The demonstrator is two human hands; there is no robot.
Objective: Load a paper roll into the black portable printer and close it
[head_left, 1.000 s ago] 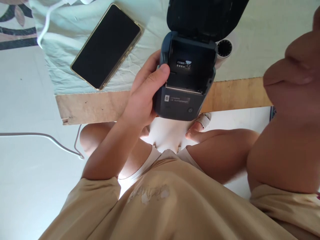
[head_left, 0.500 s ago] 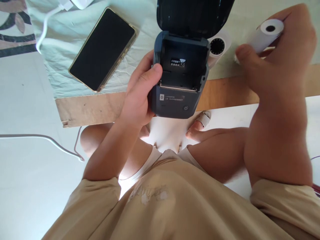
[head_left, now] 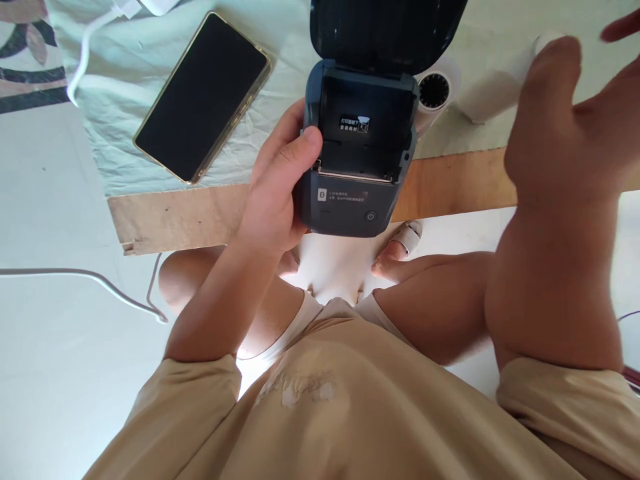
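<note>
The step in hand seems to be holding the dark device (head_left: 357,150) open: the left hand (head_left: 275,183) is clamped on its nine-o'clock side, thumb over the rim, at the table's (head_left: 457,180) near edge. Its lid (head_left: 387,33) is swung back towards twelve. The right hand (head_left: 580,127), well apart at three o'clock, has thumb and fingers spread, with nothing visible in it. A white roll (head_left: 493,93) lies between it and the device; a dark-cored roll (head_left: 450,75) sits at two o'clock, close by. A move into the bay would call for a steady left grip and the lid kept back.

The lid's top and the right fingertips are cut off. The right thumb overlaps the white roll's far end; whether they touch cannot be told. The device's small print is unreadable.
</note>
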